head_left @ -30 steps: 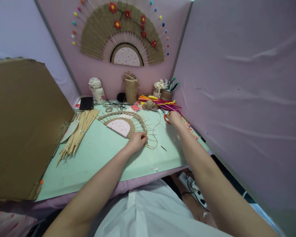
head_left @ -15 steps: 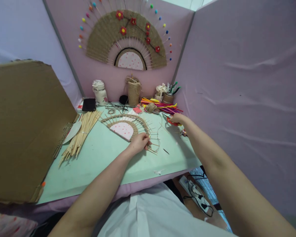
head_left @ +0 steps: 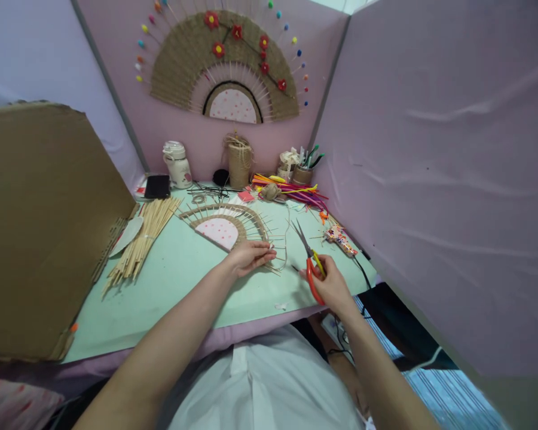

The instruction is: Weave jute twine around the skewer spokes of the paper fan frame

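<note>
A brown cardboard sheet (head_left: 45,227) stands at the far left of the pale green tabletop (head_left: 179,304), and just beside it lies a bundle of thin wooden sticks (head_left: 138,248) with a white oval piece (head_left: 127,237) against its left side. Behind the bundle are a flat black rectangle (head_left: 157,187) and a white lidded bottle (head_left: 177,167). Next comes the small stick fan (head_left: 217,232), lying flat, its dotted half-circle toward the person; above it a larger fan (head_left: 170,65) with red flowers hangs on the wall, and a twine-wrapped jar (head_left: 239,164) stands behind. The left hand (head_left: 253,258) rests over the small fan's right end, fingers reaching out close together; whether they pinch a stick or the twine is too small to tell. A loose strand of twine (head_left: 286,239) curves just right of that hand. Bright fuzzy stems (head_left: 291,190) lie farther back. The scissors (head_left: 311,263), with red and yellow handles, point away from the person, blades parted and clear of the fan; the right hand (head_left: 332,283) is curled around their handles. Beyond it, near the right edge, lies a patterned glue gun (head_left: 341,240).
</note>
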### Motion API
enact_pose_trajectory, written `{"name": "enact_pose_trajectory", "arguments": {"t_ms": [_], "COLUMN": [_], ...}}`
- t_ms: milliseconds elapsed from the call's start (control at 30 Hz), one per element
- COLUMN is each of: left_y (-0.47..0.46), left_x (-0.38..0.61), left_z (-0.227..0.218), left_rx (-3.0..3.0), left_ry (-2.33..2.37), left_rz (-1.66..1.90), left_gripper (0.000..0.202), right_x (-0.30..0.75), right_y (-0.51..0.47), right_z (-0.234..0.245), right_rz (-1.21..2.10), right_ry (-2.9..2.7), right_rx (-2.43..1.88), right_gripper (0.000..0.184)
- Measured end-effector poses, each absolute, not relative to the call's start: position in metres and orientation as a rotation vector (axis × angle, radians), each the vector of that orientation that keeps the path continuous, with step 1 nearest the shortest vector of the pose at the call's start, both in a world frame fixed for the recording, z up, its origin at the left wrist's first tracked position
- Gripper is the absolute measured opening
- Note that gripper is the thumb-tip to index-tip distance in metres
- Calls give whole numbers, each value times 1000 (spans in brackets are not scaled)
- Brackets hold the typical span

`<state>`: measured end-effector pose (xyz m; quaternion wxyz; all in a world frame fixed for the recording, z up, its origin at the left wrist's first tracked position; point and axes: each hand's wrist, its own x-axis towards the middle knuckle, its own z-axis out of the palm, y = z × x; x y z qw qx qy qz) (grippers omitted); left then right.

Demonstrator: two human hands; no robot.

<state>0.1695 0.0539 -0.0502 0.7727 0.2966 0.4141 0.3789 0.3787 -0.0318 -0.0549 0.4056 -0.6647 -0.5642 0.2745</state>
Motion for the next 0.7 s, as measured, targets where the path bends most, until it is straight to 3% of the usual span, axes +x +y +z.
{"name": "enact_pose_trajectory", "arguments": {"t_ms": [333,633,700], "left_y": [46,45,45], "left_x": [175,178,179], "left_z": [-55,-60,-62], "left_rx": [494,536,558], "left_ry": [815,833,839], "left_rz": [839,915,915], "left_gripper": [17,28,32], "right_x": [375,373,373], "right_y": [-71,-81,-80], "right_z": [-57,-59,-59], "right_rz": [546,534,656], "right_ry": [-1742,-1678,-1570], "right_rx": [-1862,-1911,-1835], "right_gripper": [36,32,32]}}
